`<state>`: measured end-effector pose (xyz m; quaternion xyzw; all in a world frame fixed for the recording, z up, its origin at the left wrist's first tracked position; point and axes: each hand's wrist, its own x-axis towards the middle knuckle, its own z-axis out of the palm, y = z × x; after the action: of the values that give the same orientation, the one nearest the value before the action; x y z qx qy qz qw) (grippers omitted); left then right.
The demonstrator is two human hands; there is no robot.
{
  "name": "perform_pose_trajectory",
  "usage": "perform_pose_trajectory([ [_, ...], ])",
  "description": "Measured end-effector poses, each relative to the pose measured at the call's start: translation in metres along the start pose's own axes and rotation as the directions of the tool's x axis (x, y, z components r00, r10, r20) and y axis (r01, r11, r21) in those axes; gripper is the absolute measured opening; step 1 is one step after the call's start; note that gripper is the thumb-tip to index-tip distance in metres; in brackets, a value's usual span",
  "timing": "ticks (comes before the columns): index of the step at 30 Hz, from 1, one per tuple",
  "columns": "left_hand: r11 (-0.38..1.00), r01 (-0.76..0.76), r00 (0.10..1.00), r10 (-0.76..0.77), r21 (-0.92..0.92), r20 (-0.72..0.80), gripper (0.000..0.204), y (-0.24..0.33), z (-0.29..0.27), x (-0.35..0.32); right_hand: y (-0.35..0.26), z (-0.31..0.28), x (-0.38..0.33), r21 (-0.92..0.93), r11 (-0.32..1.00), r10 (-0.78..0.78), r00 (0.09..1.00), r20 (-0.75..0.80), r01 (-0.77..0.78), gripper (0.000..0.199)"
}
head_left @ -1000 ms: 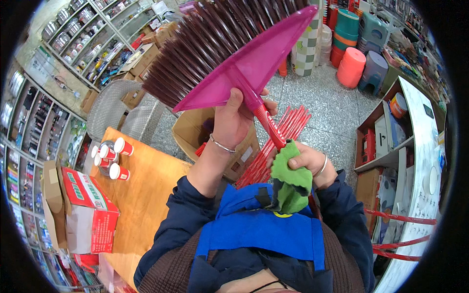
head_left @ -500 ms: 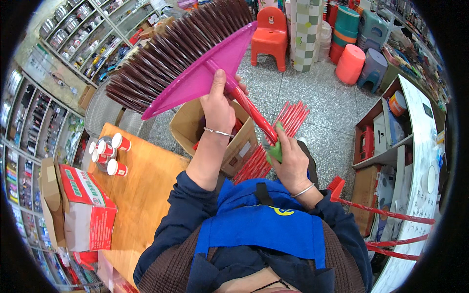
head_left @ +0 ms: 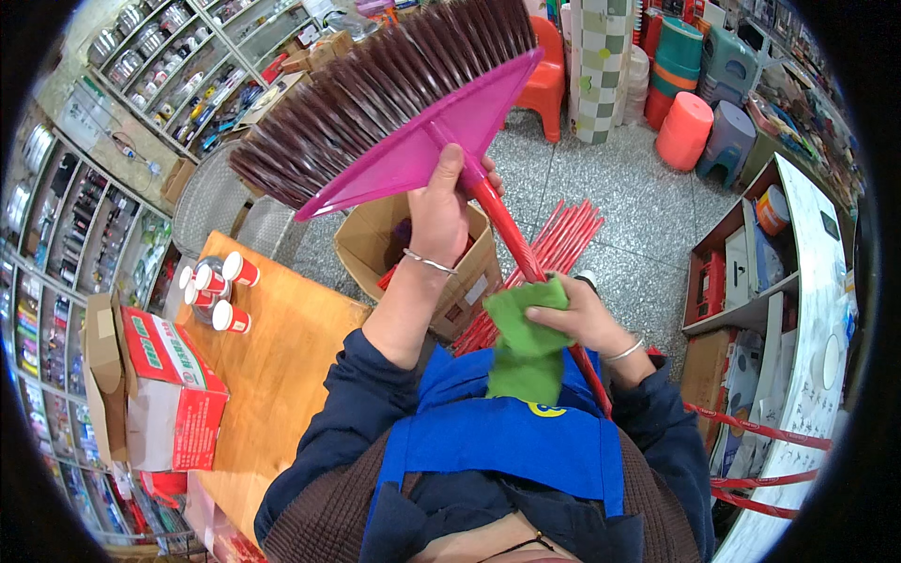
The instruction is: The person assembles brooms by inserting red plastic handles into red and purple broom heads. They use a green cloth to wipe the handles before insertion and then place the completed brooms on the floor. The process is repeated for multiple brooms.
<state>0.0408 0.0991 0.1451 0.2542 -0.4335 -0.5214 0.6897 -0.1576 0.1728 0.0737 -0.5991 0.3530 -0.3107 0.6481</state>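
A broom (head_left: 404, 164) with a magenta head and dark brown bristles is held out in front of me, bristles toward the upper left. My left hand (head_left: 443, 214) grips it at the neck, thumb lying along the magenta base. From there the red handle (head_left: 504, 223) slants down to the right, its lower end reaching my apron. My right hand (head_left: 589, 321) is closed on a green cloth (head_left: 524, 349), which lies against the handle and hangs down over the blue apron. Whether the fingers also clasp the handle is hidden.
An open cardboard box (head_left: 366, 246) and a bundle of red sticks (head_left: 572, 230) are on the floor beyond my hands. To the left, a wooden table (head_left: 282, 328) holds paper cups (head_left: 232, 317) and a red-white carton (head_left: 178, 394). A shelf unit (head_left: 793, 281) with red-handled tools stands right.
The broom and my left hand have shifted slightly right. My right hand has moved down and right along the handle, and the green cloth, bunched before, now hangs unfolded.
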Motion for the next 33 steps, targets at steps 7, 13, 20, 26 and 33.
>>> perform_pose_trajectory([
  [7, 0.993, 0.06, 0.99, -0.046, 0.101, -0.131, 0.032, -0.032, 0.011, -0.011, 0.021, 0.021, 0.007, -0.812, 0.581, -0.606, 0.697, -0.384, 0.058, 0.06],
  [13, 0.976, 0.209, 0.975, -0.203, 0.059, -0.093, 0.038, -0.03, 0.008, -0.015, 0.019, -0.008, -0.003, 0.08, 0.987, -0.13, 0.981, -0.145, 0.142, 0.051],
  [20, 0.992, 0.126, 0.989, -0.127, -0.024, -0.075, 0.029, -0.037, 0.0, -0.018, 0.009, -0.015, -0.005, 0.482, 0.867, 0.063, 0.988, 0.143, -0.125, 0.046],
  [26, 0.979, 0.123, 0.97, -0.085, 0.161, -0.228, 0.027, -0.051, -0.001, -0.025, 0.015, 0.031, 0.0, -0.758, 0.649, -0.486, 0.806, -0.339, 0.073, 0.059],
  [33, 0.964, 0.171, 0.982, -0.149, 0.202, -0.117, 0.035, -0.039, -0.002, -0.033, 0.014, 0.022, 0.002, -0.482, 0.86, -0.339, 0.895, -0.29, 0.17, 0.056],
])
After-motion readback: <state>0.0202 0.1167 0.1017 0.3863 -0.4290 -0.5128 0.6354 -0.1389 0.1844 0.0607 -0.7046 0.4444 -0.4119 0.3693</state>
